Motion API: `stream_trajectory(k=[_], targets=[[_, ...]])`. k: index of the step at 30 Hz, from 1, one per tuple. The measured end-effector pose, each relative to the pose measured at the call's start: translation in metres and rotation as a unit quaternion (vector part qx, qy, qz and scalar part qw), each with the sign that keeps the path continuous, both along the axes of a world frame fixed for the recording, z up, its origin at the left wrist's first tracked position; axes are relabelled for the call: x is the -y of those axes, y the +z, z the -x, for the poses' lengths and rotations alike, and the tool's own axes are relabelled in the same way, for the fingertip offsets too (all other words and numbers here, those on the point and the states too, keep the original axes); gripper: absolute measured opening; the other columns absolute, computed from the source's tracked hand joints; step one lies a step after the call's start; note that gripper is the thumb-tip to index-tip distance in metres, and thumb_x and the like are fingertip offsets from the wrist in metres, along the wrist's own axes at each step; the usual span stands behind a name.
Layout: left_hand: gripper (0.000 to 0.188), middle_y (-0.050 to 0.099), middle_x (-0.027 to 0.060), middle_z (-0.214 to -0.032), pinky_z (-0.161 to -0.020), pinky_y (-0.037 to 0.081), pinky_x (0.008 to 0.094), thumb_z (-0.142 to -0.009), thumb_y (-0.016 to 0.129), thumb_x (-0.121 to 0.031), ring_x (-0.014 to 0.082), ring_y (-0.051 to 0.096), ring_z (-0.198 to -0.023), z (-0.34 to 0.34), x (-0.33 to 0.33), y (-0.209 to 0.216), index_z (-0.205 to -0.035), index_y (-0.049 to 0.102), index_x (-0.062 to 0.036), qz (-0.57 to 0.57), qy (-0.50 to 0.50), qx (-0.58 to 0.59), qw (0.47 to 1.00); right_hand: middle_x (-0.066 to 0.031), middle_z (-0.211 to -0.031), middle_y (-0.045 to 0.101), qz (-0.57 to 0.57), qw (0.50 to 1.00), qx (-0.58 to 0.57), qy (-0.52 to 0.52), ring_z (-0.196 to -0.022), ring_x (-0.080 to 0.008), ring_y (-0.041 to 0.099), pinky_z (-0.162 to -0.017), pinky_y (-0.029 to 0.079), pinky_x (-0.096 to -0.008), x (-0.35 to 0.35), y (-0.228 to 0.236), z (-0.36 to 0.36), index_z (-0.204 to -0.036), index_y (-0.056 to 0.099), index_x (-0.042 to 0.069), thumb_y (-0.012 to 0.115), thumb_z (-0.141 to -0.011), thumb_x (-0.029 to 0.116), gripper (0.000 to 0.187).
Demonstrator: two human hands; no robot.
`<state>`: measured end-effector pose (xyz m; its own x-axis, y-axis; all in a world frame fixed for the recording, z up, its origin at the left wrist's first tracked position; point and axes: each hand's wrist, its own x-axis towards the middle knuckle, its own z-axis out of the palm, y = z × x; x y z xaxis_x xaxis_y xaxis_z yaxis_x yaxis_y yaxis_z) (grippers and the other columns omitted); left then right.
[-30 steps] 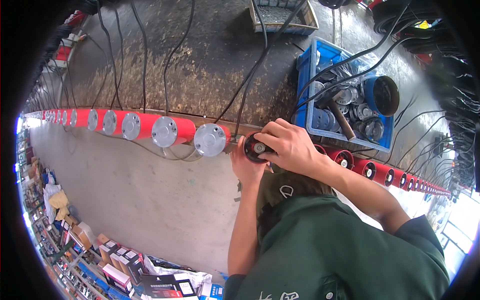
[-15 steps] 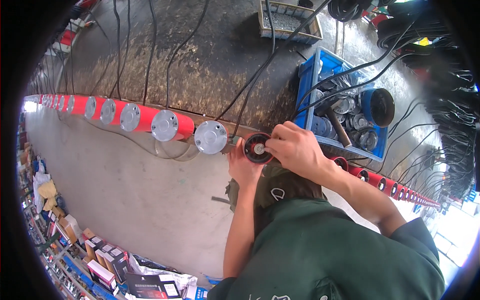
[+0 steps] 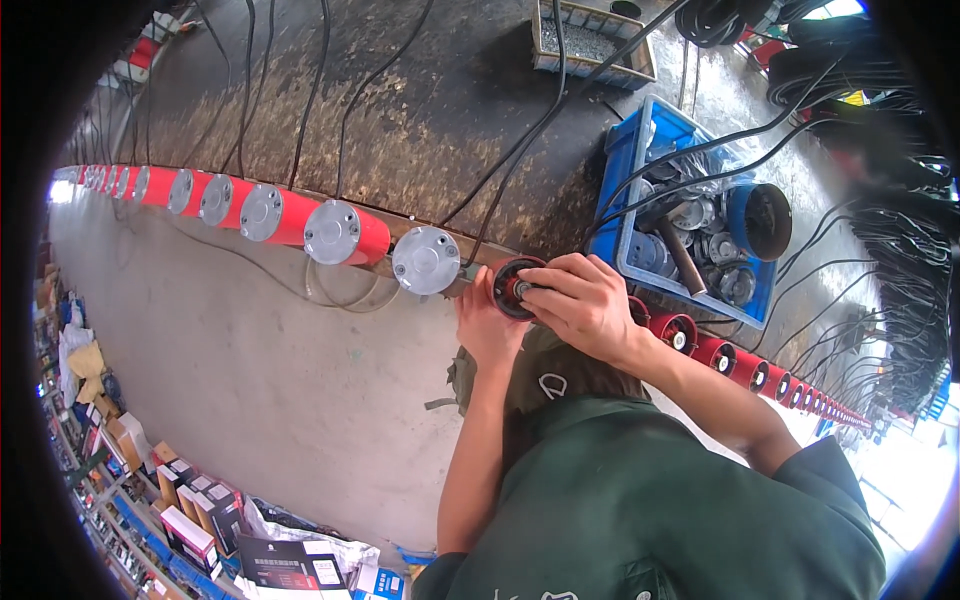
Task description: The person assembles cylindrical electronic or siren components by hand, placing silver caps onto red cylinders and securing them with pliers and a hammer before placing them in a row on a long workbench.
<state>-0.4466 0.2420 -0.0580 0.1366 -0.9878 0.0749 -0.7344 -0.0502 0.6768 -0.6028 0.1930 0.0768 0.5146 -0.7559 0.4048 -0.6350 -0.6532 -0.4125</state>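
An open-ended red cylinder with a dark inside (image 3: 506, 302) faces up at the edge of the bench. My left hand (image 3: 487, 328) is closed round its near left side, thumb and fingers on the rim. From the right, my right hand (image 3: 588, 308) reaches over the opening, fingertips pinched at a small round silver part (image 3: 520, 288) in its middle. Those fingers partly cover the part. Just left of my left hand is a cylinder closed by a silver round cap (image 3: 426, 260). Another capped red cylinder (image 3: 345, 233) lies beyond it.
A blue crate (image 3: 625, 240) of metal caps, with a hammer (image 3: 680, 255) on top, stands right of centre. Behind it is a tray of small metal parts (image 3: 585, 45). Black cables (image 3: 365, 85) cross the bench. Open red cylinders (image 3: 715, 355) line the edge rightward.
My right hand has shifted slightly down and left over the opening, its fingers more gathered at the centre. The cylinder looks a little tilted. The view has moved slightly.
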Motion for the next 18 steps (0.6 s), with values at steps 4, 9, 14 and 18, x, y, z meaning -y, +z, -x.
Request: stream_trajectory(k=[4,9,14,18], targets=[[0.074,0.069,0.0115,-0.131,-0.097,0.053,0.0448,-0.069,0.092,-0.031,0.0338,0.067,-0.109,-0.006,0.001,0.003,-0.13,0.064,-0.0003,0.007,-0.035,-0.009,0.999,-0.0018,-0.109,0.077,-0.017,1.0,0.022,-0.009,-0.095,-0.0216,0.07,-0.072,0.054,-0.0353,0.002,-0.004,-0.001,-0.1,0.074,0.01,0.082,-0.072,0.01,0.029],[0.06,0.071,0.0148,-0.124,-0.089,0.057,0.0382,-0.081,0.09,-0.017,0.0271,0.071,-0.103,-0.022,-0.023,0.048,-0.131,0.062,0.0003,-0.094,0.045,-0.251,0.962,-0.008,-0.104,0.077,-0.078,0.995,0.061,-0.011,-0.092,-0.028,0.071,-0.077,0.059,-0.039,0.006,-0.005,0.003,-0.11,0.074,0.006,0.088,-0.071,0.009,0.042],[0.034,0.069,0.0196,-0.127,-0.08,0.065,0.0467,-0.109,0.062,-0.026,0.0275,0.072,-0.106,-0.051,-0.037,0.119,-0.132,0.06,-0.0017,-0.236,0.158,-0.642,0.713,-0.0076,-0.107,0.074,-0.096,0.992,0.079,-0.01,-0.092,-0.0287,0.069,-0.079,0.059,-0.0403,0.008,0.002,0.003,-0.113,0.071,0.006,0.088,-0.071,0.012,0.045],[0.044,0.066,0.0228,-0.133,-0.086,0.064,0.0569,-0.114,0.043,-0.04,0.0329,0.07,-0.11,-0.057,-0.035,0.141,-0.129,0.06,-0.0024,-0.206,0.151,-0.775,0.578,-0.0103,-0.112,0.072,-0.108,0.989,0.102,-0.017,-0.094,-0.0302,0.069,-0.079,0.059,-0.0408,0.0,0.033,0.006,-0.117,0.071,0.005,0.092,-0.071,0.021,0.054]])
